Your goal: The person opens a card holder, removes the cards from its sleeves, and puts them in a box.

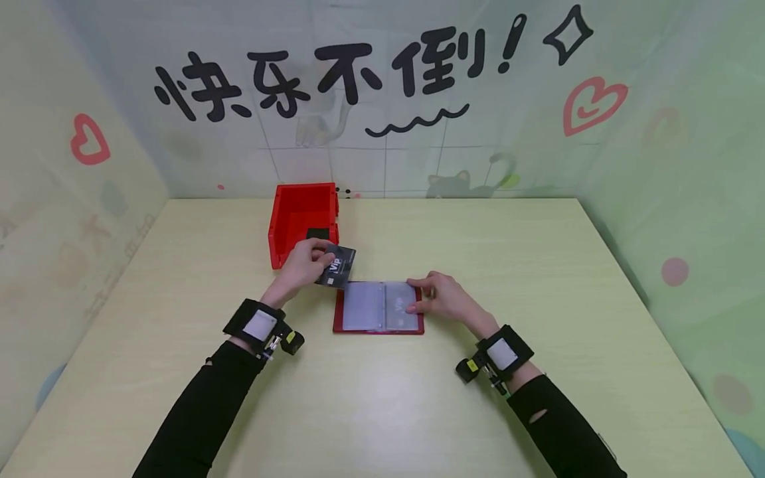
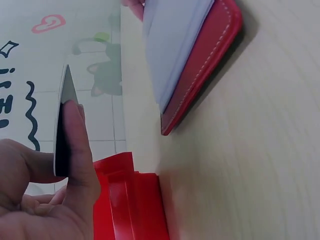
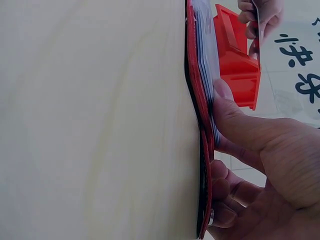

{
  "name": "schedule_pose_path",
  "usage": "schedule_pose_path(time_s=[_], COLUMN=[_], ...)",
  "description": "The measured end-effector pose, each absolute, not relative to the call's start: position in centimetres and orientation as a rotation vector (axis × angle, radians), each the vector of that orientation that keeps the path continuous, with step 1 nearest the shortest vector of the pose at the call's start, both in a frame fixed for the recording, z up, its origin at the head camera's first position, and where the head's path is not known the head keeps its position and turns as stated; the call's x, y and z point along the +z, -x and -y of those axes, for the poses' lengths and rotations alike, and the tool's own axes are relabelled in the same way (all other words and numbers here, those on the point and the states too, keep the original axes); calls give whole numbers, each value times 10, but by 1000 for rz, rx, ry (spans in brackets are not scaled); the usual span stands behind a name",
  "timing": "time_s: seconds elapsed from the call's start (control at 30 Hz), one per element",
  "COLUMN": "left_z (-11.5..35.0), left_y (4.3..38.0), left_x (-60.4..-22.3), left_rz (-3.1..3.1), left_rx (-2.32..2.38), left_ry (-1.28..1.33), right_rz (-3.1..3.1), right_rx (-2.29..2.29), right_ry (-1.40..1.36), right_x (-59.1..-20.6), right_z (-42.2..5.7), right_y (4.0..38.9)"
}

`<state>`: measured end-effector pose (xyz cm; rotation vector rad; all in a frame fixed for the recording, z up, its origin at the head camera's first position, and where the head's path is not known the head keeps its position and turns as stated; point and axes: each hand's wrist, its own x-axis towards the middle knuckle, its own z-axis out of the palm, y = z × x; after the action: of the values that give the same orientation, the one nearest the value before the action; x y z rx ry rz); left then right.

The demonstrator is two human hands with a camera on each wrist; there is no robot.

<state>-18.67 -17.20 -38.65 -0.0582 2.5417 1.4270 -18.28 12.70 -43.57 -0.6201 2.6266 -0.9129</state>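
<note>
Backdrop (image 1: 382,133): pale blue-green sheeting round three sides, with large black Chinese characters, a wavy line, a star and pink hearts.
Table (image 1: 382,405): light wood grain, running up to the foot of the far sheet.
Black garment sleeves (image 1: 203,405): one on each forearm, both reaching in from the near side; each has a small hole near the wrist.
Red bin (image 1: 273,229): on the table at the far edge, left of centre, its hollow facing up.
Card wallet (image 1: 363,307): unfolded on the table, nearer than the bin and to its right; red cover with pale stitching, several clear pockets stacked inside, faint pale marks on the right-hand page.
Wristbands (image 1: 505,352): black, one per wrist, each with a white panel and a small camera unit.
Left hand (image 1: 305,262): beside the bin's near end, thumb and fingers pinching a card.
Right hand (image 1: 445,297): at the wallet's right edge, grasping it, thumb on the pockets and the other fingers curled by the cover.
Card (image 1: 339,265): black with white "VIP" lettering, held tilted above the table between bin and wallet, one corner overlapping the wallet in the head view; whether they touch is unclear.
Dark piece (image 1: 318,234): inside the bin, toward its near right, mostly hidden.
Metal stud (image 3: 211,217): silvery, at the cover's edge by the right fingers.
</note>
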Motion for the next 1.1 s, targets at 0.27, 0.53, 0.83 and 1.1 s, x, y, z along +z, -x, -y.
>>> schedule_pose_path(time_s=[0.27,0.53,0.83,1.1], left_z=[191,197,195,189], left_y=[196,211,230,235], left_x=[-375,-371,-377,-385], left_rz=[-2508,-2552,-2622,-2759], left_rx=[1489,1633,1681,1510], left_ry=[141,302,437,409], right_rz=[-2624,-2619,-2616,-2622], right_rx=[-912,-919,-929,-933], right_ry=[618,604,602,605], right_x=[-435,-434,-434,-435], right_z=[-127,-127,-128,-127], right_y=[182,182,182,180])
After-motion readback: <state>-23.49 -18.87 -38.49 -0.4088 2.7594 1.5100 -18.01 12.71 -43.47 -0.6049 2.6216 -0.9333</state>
